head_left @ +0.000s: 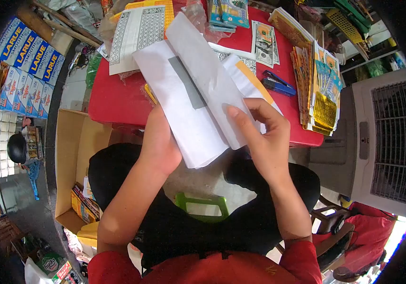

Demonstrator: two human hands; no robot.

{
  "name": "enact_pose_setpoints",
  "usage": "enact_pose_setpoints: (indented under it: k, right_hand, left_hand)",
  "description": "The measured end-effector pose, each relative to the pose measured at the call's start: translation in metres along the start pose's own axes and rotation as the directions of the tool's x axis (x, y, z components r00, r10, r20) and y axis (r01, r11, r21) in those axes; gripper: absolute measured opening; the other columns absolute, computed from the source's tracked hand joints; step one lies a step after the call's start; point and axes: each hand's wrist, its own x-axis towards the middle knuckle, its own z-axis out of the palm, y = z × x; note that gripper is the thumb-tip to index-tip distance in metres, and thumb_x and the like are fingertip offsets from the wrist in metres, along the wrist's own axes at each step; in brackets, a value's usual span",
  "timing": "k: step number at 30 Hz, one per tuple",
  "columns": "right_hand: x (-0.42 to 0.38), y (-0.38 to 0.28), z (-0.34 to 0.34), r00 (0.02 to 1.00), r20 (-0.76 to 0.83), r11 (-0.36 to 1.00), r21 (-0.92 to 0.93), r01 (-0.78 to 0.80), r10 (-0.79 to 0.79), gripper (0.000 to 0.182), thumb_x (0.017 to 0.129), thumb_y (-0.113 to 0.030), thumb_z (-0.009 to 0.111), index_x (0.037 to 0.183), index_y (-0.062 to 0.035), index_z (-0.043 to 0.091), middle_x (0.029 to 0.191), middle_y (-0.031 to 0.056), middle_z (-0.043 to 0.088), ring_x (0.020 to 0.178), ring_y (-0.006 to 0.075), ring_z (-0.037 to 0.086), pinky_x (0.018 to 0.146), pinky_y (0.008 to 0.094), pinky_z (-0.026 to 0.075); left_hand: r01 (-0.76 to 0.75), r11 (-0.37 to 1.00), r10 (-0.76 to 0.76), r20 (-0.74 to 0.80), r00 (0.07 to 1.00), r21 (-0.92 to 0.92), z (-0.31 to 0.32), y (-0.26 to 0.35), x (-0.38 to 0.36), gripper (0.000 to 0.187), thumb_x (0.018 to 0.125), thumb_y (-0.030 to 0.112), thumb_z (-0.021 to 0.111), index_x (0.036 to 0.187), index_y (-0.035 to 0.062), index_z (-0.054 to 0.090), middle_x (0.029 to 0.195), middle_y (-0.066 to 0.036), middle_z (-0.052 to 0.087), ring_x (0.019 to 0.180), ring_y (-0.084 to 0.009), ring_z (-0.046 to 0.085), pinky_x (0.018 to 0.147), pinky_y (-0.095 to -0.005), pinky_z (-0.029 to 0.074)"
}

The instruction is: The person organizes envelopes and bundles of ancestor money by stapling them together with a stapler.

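Observation:
My left hand (pixel 158 142) holds a white sheet of paper (pixel 179 102) from below, over the near edge of a red table (pixel 113 102). A grey strip (pixel 187 83) runs down the sheet's middle, and its right part is folded over. My right hand (pixel 262 130) pinches the folded right edge, thumb on top. Under the sheet lies a white packet with an orange stripe (pixel 255 83).
A blue stapler (pixel 277 84), printed banknote sheets (pixel 264 43), a black-and-white patterned sheet (pixel 134 35) and stacks of coloured paper (pixel 323 90) lie on the table. An open cardboard box (pixel 72 161) stands at left, beer cartons (pixel 25 61) beyond, a grey fan unit (pixel 383 137) at right.

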Motion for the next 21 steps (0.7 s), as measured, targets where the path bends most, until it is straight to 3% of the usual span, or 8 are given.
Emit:
enact_pose_setpoints:
  k: [2,4,7,9,11,15,19,21]
  right_hand:
    - [-0.001,0.001,0.001,0.998,-0.033,0.992,-0.119,0.049,-0.054,0.018,0.087,-0.016,0.077,0.096,-0.0010,0.074,0.082,0.0060,0.072,0.075,0.0124,0.064,0.071,0.0279,0.048]
    - [0.001,0.003,0.002,0.955,-0.064,0.907,-0.335,0.254,-0.291,0.015,0.086,-0.018,0.078,0.087,-0.0031,0.074,0.083,0.0097,0.073,0.074,0.0199,0.066,0.072,0.0316,0.048]
    - [-0.001,-0.006,0.004,0.907,0.021,0.804,-0.456,0.382,-0.420,0.016,0.086,-0.014,0.078,0.087,0.0012,0.073,0.084,0.0094,0.072,0.076,0.0168,0.063,0.074,0.0291,0.047]
    - [-0.003,-0.010,0.001,0.923,0.102,0.810,-0.450,0.376,-0.372,0.018,0.086,-0.016,0.077,0.094,0.0000,0.074,0.093,0.0121,0.073,0.086,0.0234,0.066,0.083,0.0318,0.048]
    - [0.001,-0.010,0.002,0.826,0.261,0.791,-0.251,0.558,-0.500,0.026,0.085,-0.022,0.076,0.104,-0.0052,0.073,0.103,0.0144,0.071,0.095,0.0299,0.066,0.086,0.0363,0.046]
    - [0.011,0.000,-0.007,0.884,0.220,0.875,-0.172,0.452,-0.413,0.038,0.098,-0.030,0.056,0.120,0.0007,0.066,0.117,0.0193,0.067,0.110,0.0337,0.061,0.095,0.0386,0.042]
    - [0.007,0.017,-0.007,0.953,0.114,0.679,-0.679,0.280,-0.279,0.044,0.100,-0.032,0.053,0.126,0.0030,0.062,0.130,0.0200,0.058,0.123,0.0349,0.051,0.105,0.0443,0.032]
    - [0.008,0.027,-0.005,0.957,0.112,0.682,-0.680,0.270,-0.266,0.045,0.100,-0.031,0.052,0.127,0.0029,0.062,0.132,0.0197,0.057,0.125,0.0346,0.049,0.105,0.0454,0.032]
  left_hand:
    - [0.000,1.000,0.000,-0.010,1.000,-0.005,0.000,-0.002,0.002,0.040,0.105,0.026,0.042,0.133,-0.0006,0.052,0.126,-0.014,0.064,0.113,-0.0261,0.063,0.100,-0.0418,0.050]
    - [-0.001,1.000,0.001,-0.013,1.000,-0.008,0.001,-0.004,0.003,0.040,0.105,0.026,0.042,0.132,-0.0005,0.052,0.126,-0.014,0.063,0.113,-0.0258,0.063,0.100,-0.0417,0.050]
    - [-0.019,1.000,0.019,-0.027,0.999,0.002,0.005,-0.005,0.001,0.039,0.105,0.027,0.041,0.131,0.0001,0.052,0.124,-0.013,0.064,0.112,-0.0251,0.063,0.100,-0.0410,0.050]
    - [-0.032,0.998,0.034,-0.034,0.999,0.057,0.010,-0.004,-0.003,0.038,0.105,0.028,0.042,0.131,0.0008,0.052,0.124,-0.013,0.063,0.112,-0.0247,0.062,0.100,-0.0404,0.050]
    - [-0.029,0.998,0.031,-0.040,0.999,0.058,0.004,-0.004,-0.001,0.039,0.105,0.028,0.041,0.131,0.0011,0.052,0.124,-0.013,0.063,0.112,-0.0248,0.062,0.100,-0.0403,0.050]
    - [-0.016,1.000,0.016,-0.051,0.999,0.001,0.007,-0.003,-0.002,0.040,0.106,0.029,0.040,0.133,0.0013,0.051,0.127,-0.013,0.062,0.114,-0.0251,0.062,0.101,-0.0405,0.049]
    - [0.003,1.000,-0.003,-0.009,1.000,-0.025,0.007,-0.001,-0.003,0.043,0.107,0.031,0.040,0.138,0.0026,0.048,0.134,-0.012,0.057,0.122,-0.0243,0.057,0.106,-0.0396,0.044]
    - [0.005,1.000,-0.005,0.013,1.000,-0.019,0.008,-0.001,-0.003,0.043,0.107,0.031,0.041,0.138,0.0024,0.047,0.135,-0.013,0.057,0.123,-0.0242,0.056,0.107,-0.0398,0.044]
